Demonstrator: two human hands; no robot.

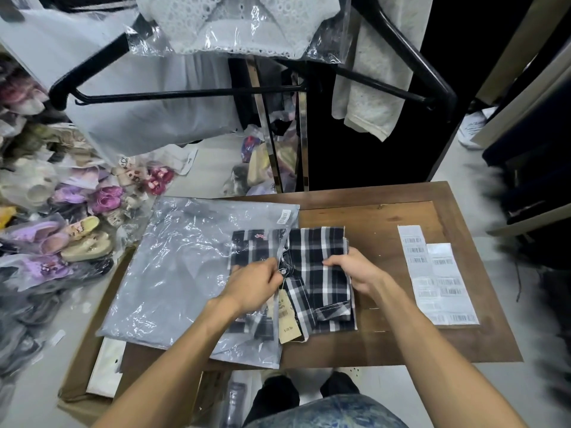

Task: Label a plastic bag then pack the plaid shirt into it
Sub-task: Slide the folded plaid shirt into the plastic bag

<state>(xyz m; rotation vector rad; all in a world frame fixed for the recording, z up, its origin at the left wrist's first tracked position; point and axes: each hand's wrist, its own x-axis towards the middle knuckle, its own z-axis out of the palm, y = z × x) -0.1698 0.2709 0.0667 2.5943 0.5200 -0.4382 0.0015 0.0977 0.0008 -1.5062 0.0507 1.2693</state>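
Observation:
A folded black-and-white plaid shirt (pixel 321 273) lies on the brown table (pixel 386 220), its left part inside a clear plastic bag (pixel 173 267). The bag lies flat with its mouth facing right and a barcode label (pixel 283 216) stuck near its top right corner. My left hand (pixel 253 284) pinches the bag's open edge over the shirt. My right hand (pixel 355 268) grips the shirt's right side. A tan price tag (pixel 289 322) hangs from the shirt near the bag's mouth.
Sheets of barcode labels (pixel 438 273) lie on the table's right side. Several bagged shoes (pixel 61 230) are piled on the floor at left. Black hangers (pixel 185 94) and bagged garments hang overhead. A cardboard box (pixel 92 359) sits under the bag's left end.

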